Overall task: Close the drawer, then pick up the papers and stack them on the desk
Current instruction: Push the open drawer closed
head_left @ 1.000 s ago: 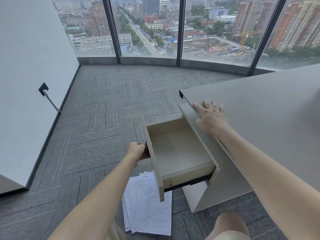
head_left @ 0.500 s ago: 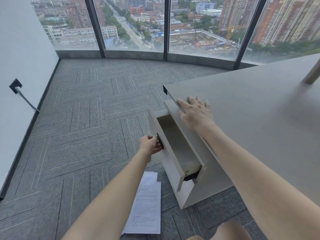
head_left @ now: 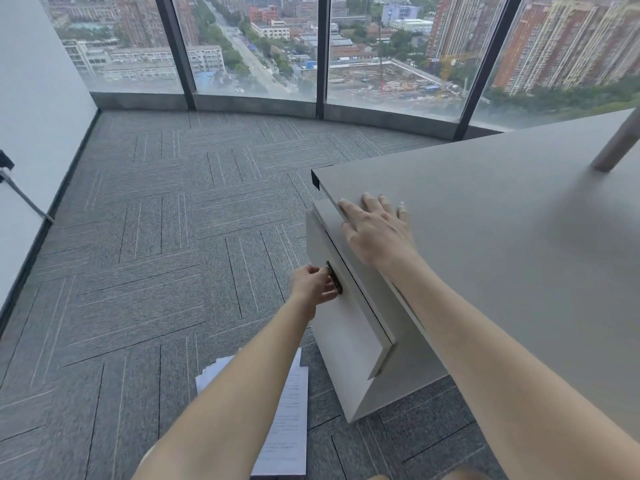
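Observation:
The white drawer (head_left: 343, 327) sits pushed into its cabinet under the grey desk (head_left: 502, 244), its front nearly flush. My left hand (head_left: 313, 284) is closed around the dark handle (head_left: 334, 282) on the drawer front. My right hand (head_left: 375, 230) lies flat, fingers spread, on the desk's left edge, holding nothing. A fanned pile of printed papers (head_left: 289, 420) lies on the carpet below the drawer, partly hidden by my left forearm.
Grey patterned carpet (head_left: 156, 271) stretches to floor-to-ceiling windows (head_left: 252, 46) at the back. A white wall (head_left: 31, 116) with a dark bracket and cable (head_left: 7, 168) runs along the left. A grey pole (head_left: 620, 143) stands on the desk at far right.
The drawer went from wide open to pushed in, with my left hand on its handle moving right. My right hand stayed on the desk edge. More of the papers shows beneath.

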Demonstrator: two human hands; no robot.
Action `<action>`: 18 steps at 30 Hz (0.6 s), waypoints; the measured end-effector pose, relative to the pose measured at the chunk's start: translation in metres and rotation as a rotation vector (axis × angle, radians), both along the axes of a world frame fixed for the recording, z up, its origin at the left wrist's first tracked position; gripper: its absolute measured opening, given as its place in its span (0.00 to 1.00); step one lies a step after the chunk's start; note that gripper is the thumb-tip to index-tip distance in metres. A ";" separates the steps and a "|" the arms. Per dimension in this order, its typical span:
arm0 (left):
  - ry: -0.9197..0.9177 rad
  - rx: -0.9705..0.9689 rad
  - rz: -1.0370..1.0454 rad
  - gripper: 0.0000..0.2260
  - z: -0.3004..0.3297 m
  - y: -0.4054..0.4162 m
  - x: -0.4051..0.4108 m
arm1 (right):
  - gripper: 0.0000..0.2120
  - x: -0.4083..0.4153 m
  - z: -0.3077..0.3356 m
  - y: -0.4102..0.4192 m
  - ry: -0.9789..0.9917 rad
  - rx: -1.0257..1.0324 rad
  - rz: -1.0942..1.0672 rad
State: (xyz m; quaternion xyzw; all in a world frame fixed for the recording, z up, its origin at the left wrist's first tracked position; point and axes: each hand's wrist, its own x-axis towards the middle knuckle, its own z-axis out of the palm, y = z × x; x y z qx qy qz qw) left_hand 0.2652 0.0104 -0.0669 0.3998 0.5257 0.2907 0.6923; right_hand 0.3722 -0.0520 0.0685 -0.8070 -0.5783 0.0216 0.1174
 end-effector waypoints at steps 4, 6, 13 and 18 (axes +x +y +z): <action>0.014 0.012 -0.011 0.05 0.002 -0.001 0.011 | 0.24 -0.001 -0.001 0.000 -0.009 0.002 0.000; 0.031 0.023 -0.005 0.05 0.002 -0.001 0.014 | 0.24 -0.001 -0.001 0.001 -0.012 0.001 0.000; 0.006 -0.065 -0.018 0.07 0.006 0.004 0.014 | 0.23 -0.001 -0.001 0.000 -0.024 -0.001 -0.004; 0.032 -0.125 -0.014 0.07 0.014 0.010 0.018 | 0.24 -0.002 -0.001 0.000 -0.029 -0.010 -0.009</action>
